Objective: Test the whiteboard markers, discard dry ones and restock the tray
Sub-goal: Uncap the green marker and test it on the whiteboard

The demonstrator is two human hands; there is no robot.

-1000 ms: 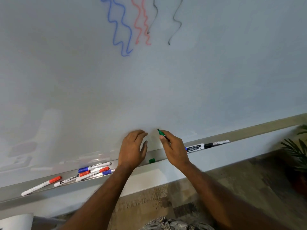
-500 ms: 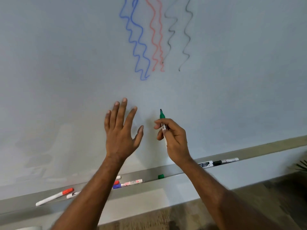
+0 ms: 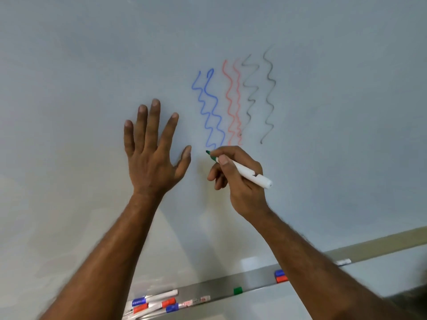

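**Green marker test: nib sitting close under the blue lines**

The right hand is gripping the uncapped green marker in a writing hold. Thumb and forefinger are pinching the barrel near the nib, and the other fingers are curling beneath. The nib is pointing up-left at the whiteboard, just below the foot of the 2 blue squiggles. Whether it is touching the surface cannot be told. The left hand is lying spread against or just off the board, all 5 fingers straight, holding nothing.

Risks, as judged:
- A stroke begun here is likely running into the blue lines. A faint green trace is then getting lost among them, so a dry marker could pass as good.
- The left thumb is sitting near the nib, so a leftward stroke is risking ink on skin.
- The green cap is lying loose in the tray near its front lip, where a knock could send it over the edge.

Room:
- The board is offering bare surface to the right of the 2 black squiggles and below both hands.
- The 2 red squiggles are filling the gap between blue and black.
- In the tray, capped markers are crowding the left part beside the left forearm.
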